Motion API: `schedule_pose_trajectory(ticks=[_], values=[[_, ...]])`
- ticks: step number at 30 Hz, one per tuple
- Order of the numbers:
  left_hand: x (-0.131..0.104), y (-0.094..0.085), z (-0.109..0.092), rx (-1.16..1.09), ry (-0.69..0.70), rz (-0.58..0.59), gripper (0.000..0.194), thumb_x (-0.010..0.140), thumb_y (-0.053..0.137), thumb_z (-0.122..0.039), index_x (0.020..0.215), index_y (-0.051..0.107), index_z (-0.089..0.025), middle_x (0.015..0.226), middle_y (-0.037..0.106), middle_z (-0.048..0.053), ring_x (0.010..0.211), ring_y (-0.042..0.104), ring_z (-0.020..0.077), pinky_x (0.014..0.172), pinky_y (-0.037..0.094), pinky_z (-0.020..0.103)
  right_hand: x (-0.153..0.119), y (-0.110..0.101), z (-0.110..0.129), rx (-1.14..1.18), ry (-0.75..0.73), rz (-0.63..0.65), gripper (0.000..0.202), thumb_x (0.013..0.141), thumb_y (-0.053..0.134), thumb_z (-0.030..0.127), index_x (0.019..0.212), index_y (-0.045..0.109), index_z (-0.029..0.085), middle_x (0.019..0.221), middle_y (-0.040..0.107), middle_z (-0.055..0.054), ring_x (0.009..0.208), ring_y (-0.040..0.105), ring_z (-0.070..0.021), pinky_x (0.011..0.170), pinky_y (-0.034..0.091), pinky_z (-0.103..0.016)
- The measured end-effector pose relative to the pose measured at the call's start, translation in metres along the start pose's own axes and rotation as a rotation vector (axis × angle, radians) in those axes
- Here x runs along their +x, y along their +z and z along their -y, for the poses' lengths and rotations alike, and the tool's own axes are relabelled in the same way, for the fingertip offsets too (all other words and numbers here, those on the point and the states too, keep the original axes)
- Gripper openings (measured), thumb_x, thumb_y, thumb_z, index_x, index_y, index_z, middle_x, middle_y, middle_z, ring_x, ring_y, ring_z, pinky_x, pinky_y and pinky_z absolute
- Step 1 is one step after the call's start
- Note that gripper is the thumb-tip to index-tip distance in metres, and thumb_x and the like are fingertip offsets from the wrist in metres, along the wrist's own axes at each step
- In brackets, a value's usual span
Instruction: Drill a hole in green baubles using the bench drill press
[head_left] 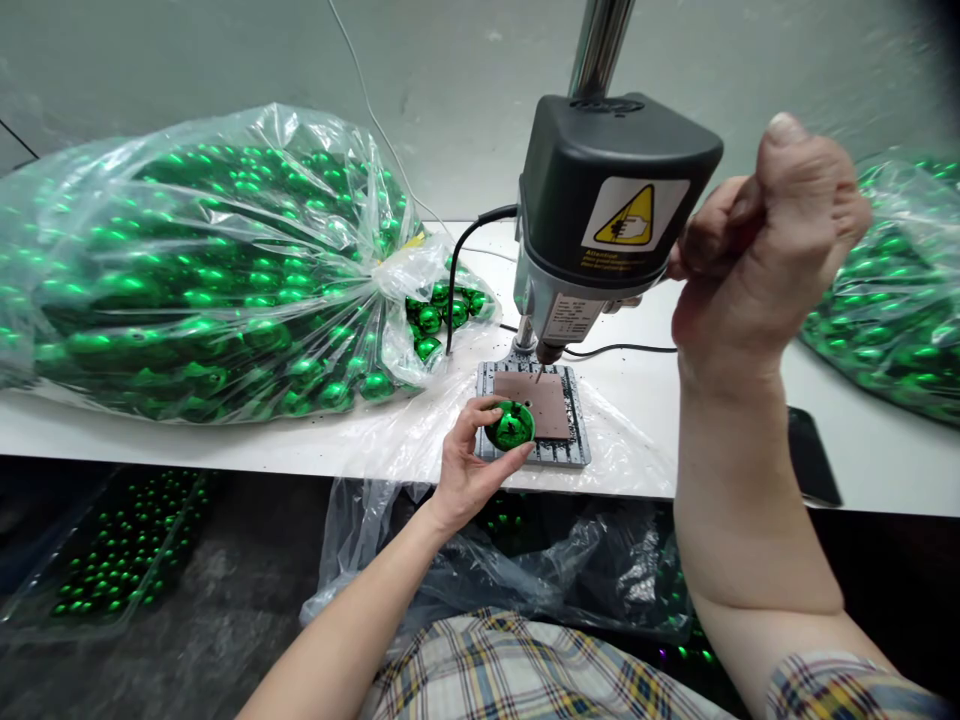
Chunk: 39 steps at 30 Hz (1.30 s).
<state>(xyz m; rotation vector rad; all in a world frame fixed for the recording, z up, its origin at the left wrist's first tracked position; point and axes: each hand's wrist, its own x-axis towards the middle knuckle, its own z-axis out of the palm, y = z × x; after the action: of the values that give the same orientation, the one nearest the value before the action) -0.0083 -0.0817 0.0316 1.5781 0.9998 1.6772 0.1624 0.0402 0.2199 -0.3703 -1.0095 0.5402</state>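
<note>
My left hand (pixel 471 462) pinches a shiny green bauble (pixel 513 428) between thumb and fingers, over the front of the drill press base (pixel 559 455). Above and slightly behind the bauble, the thin bit (pixel 539 374) points down from the chuck (pixel 551 353), apart from the ball. A brown pad (pixel 553 400) with a dark hole lies on the slotted base. Raised beside the drill press head (pixel 615 190), my right hand (pixel 772 235) is closed around its handle, which the fingers mostly hide; a bit of red shows between them.
A large clear bag (pixel 195 270) of green baubles lies at left, its gathered mouth beside the press. Another bag (pixel 892 300) stands at right, near a dark phone (pixel 811 458). Black cables cross the white table (pixel 247 440). Below are plastic sheeting (pixel 577 560) and a bin (pixel 112 625) of baubles.
</note>
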Motion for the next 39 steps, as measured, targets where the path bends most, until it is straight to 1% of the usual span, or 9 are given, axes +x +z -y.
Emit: schedule_pose_trajectory(ticks=[14, 17, 21, 24, 27, 29, 30, 34, 39], values=[[-0.009, 0.0, -0.003, -0.001, -0.049, 0.014, 0.04, 0.084, 0.083, -0.033, 0.111, 0.054, -0.025, 0.126, 0.065, 0.011, 0.118, 0.067, 0.0244, 0.098, 0.054, 0.041, 0.0, -0.004, -0.001, -0.032, -0.015, 0.034, 0.04, 0.09, 0.059, 0.022, 0.056, 0.039, 0.022, 0.043, 0.031, 0.01, 0.033, 0.032, -0.0033, 0.032, 0.026, -0.019], [-0.035, -0.004, -0.005, 0.094, -0.053, 0.243, 0.043, 0.085, 0.08, -0.044, 0.114, 0.054, -0.024, 0.123, 0.068, 0.013, 0.11, 0.071, 0.0238, 0.091, 0.058, 0.036, -0.002, -0.004, 0.001, -0.016, 0.001, 0.037, 0.041, 0.088, 0.063, 0.027, 0.054, 0.04, 0.023, 0.043, 0.031, 0.01, 0.032, 0.03, -0.0043, 0.03, 0.025, -0.022], [-0.083, -0.023, 0.004, 0.569, 0.302, 0.655, 0.044, 0.087, 0.077, -0.046, 0.119, 0.059, -0.021, 0.127, 0.07, 0.019, 0.111, 0.072, 0.0303, 0.09, 0.06, 0.041, -0.005, -0.002, 0.005, -0.034, 0.028, 0.02, 0.039, 0.084, 0.063, 0.027, 0.051, 0.043, 0.023, 0.04, 0.035, 0.007, 0.032, 0.032, -0.0063, 0.029, 0.022, -0.026], [-0.093, -0.045, 0.008, 0.782, 0.589, 0.676, 0.047, 0.09, 0.072, -0.05, 0.124, 0.061, -0.02, 0.131, 0.07, 0.02, 0.12, 0.068, 0.0337, 0.098, 0.058, 0.047, -0.005, 0.0, 0.007, -0.054, 0.04, 0.018, 0.036, 0.079, 0.065, 0.029, 0.05, 0.044, 0.023, 0.039, 0.037, 0.006, 0.033, 0.034, -0.0075, 0.029, 0.023, -0.028], [-0.051, -0.068, 0.004, 0.759, 0.6, 0.45, 0.036, 0.096, 0.065, -0.044, 0.123, 0.063, -0.02, 0.118, 0.074, 0.016, 0.117, 0.069, 0.0294, 0.1, 0.058, 0.045, -0.005, 0.0, 0.008, -0.058, 0.041, 0.003, 0.036, 0.076, 0.066, 0.028, 0.048, 0.044, 0.023, 0.038, 0.035, 0.007, 0.033, 0.034, -0.0082, 0.028, 0.022, -0.029], [0.005, -0.081, 0.001, 0.918, 0.208, 0.333, 0.026, 0.099, 0.06, -0.027, 0.124, 0.065, -0.025, 0.116, 0.074, 0.012, 0.118, 0.068, 0.0281, 0.103, 0.056, 0.047, -0.005, 0.0, 0.009, -0.062, 0.041, -0.003, 0.037, 0.076, 0.066, 0.028, 0.049, 0.043, 0.023, 0.038, 0.034, 0.007, 0.033, 0.033, -0.008, 0.028, 0.022, -0.029], [0.036, -0.086, 0.001, 1.013, -0.024, 0.358, 0.028, 0.098, 0.062, -0.026, 0.125, 0.065, -0.027, 0.118, 0.073, 0.011, 0.121, 0.066, 0.0288, 0.104, 0.055, 0.048, -0.006, 0.0, 0.009, -0.066, 0.048, -0.003, 0.037, 0.077, 0.066, 0.028, 0.049, 0.042, 0.023, 0.039, 0.034, 0.007, 0.033, 0.034, -0.0078, 0.029, 0.023, -0.029], [0.141, -0.095, 0.017, 1.119, -0.262, 0.424, 0.033, 0.098, 0.065, -0.035, 0.126, 0.065, -0.019, 0.129, 0.066, 0.014, 0.118, 0.065, 0.0268, 0.1, 0.057, 0.047, -0.006, -0.001, 0.011, -0.086, 0.087, 0.008, 0.038, 0.079, 0.067, 0.03, 0.05, 0.043, 0.023, 0.041, 0.038, 0.007, 0.035, 0.037, -0.0077, 0.031, 0.027, -0.028], [0.178, -0.093, 0.041, 1.198, -0.469, 0.512, 0.032, 0.077, 0.082, -0.016, 0.108, 0.073, -0.018, 0.111, 0.072, 0.013, 0.112, 0.067, 0.0357, 0.096, 0.055, 0.047, -0.005, -0.002, 0.013, -0.072, 0.087, 0.024, 0.039, 0.081, 0.068, 0.032, 0.051, 0.044, 0.023, 0.04, 0.037, 0.008, 0.035, 0.033, -0.0074, 0.03, 0.025, -0.028]])
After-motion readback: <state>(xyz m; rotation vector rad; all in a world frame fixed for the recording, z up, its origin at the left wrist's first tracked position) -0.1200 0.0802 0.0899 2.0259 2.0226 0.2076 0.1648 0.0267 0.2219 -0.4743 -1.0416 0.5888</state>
